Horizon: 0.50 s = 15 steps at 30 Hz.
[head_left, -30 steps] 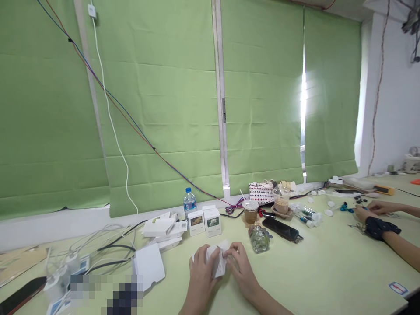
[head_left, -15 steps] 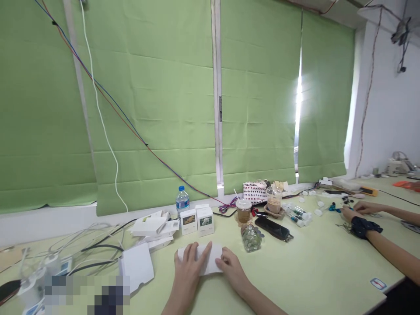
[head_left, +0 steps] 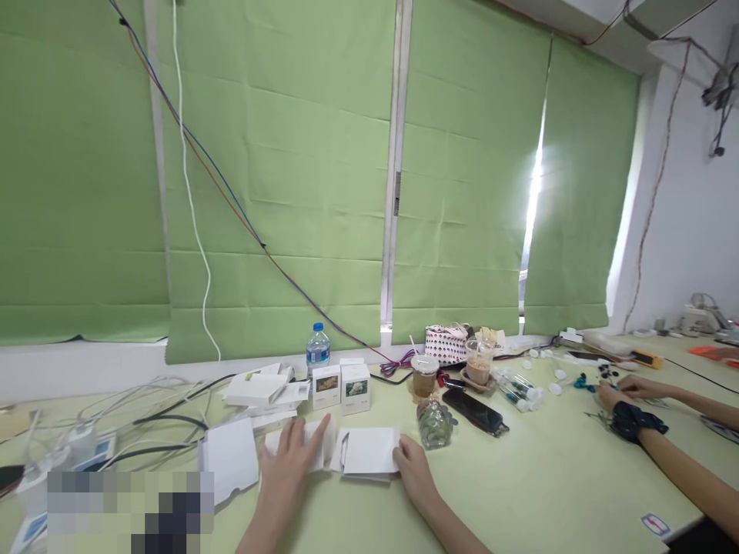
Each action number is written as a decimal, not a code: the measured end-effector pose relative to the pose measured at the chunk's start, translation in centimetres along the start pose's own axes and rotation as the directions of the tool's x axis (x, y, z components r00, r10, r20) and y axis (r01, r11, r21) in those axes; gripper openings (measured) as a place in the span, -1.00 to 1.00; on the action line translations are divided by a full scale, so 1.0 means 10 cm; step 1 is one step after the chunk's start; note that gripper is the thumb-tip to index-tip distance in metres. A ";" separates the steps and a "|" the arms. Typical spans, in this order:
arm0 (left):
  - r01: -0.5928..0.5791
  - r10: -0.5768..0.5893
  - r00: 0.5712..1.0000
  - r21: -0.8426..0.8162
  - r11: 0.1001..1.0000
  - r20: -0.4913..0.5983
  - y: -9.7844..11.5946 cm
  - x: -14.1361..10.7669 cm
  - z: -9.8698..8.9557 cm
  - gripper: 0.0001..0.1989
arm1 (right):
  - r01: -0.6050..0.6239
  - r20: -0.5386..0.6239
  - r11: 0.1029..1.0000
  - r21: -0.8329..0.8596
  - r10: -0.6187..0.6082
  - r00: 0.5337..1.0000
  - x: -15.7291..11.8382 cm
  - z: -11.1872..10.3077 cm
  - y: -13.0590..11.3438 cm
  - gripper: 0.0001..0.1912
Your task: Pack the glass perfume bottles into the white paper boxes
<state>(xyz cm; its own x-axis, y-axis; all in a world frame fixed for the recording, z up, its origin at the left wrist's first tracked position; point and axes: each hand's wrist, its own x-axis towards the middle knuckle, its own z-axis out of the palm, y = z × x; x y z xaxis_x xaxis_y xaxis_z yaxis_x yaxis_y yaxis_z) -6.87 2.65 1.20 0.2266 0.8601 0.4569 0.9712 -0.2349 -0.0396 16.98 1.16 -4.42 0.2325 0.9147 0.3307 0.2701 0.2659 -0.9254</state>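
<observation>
My left hand (head_left: 287,460) lies with its fingers spread over a white folded sheet or flattened carton (head_left: 316,452); most of that piece is hidden under the hand. Between thumb and fingers, my right hand (head_left: 412,469) pinches the right edge of a flat white carton (head_left: 370,451), whose left end shows an open flap. The two white pieces lie close together on the table. Just behind them stand two small white boxes with flower pictures, the left box (head_left: 326,387) and the right box (head_left: 355,389).
Left of my hands lie a white flattened box (head_left: 229,454), stacked white cartons (head_left: 262,387) and tangled cables (head_left: 173,419). A water bottle (head_left: 318,350), iced drink (head_left: 426,377), glass jar (head_left: 434,425) and black phone (head_left: 474,410) stand or lie behind. A co-worker's hands (head_left: 617,391) work at right.
My hands have moved apart, the left one leftward. The single white piece between them now shows as two, one under each hand. The view has tilted slightly.
</observation>
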 end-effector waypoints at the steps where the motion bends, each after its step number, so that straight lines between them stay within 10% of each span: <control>1: 0.038 -0.038 0.999 -0.043 0.998 -0.012 -0.04 0.00 -0.03 -0.28 | -0.010 -0.004 1.000 -0.022 0.010 1.000 0.01 0.00 0.03 -0.86; 5: 0.116 -0.210 0.971 -0.549 0.827 -0.111 -0.04 0.02 -0.14 -0.32 | -0.022 -0.027 0.993 -0.116 0.019 0.999 0.03 -0.02 0.08 -0.81; 8: 0.137 -0.332 0.942 -0.964 0.229 0.055 0.12 -0.01 -0.23 -0.12 | 0.034 -0.086 0.981 -0.190 -0.051 0.995 -0.02 -0.06 0.04 -0.75; 11: 0.329 -0.086 0.907 -0.823 -0.463 0.412 0.27 -0.07 -0.31 -0.17 | 0.108 -0.138 0.965 -0.237 -0.143 0.980 -0.11 -0.10 -0.08 -0.80; 15: 0.474 0.234 0.849 -0.487 -0.734 0.473 0.37 -0.14 -0.33 -0.31 | 0.428 -0.088 0.821 -0.377 -0.492 0.866 -0.26 -0.08 -0.26 -0.88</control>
<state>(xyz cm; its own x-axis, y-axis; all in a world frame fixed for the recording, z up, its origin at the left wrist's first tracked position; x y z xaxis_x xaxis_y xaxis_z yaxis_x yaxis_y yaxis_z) -3.86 -0.90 3.33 0.4547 0.8897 -0.0419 -0.6409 0.3595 0.6782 16.44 -2.19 -2.78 0.1510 0.6349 0.7577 0.6738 0.4948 -0.5488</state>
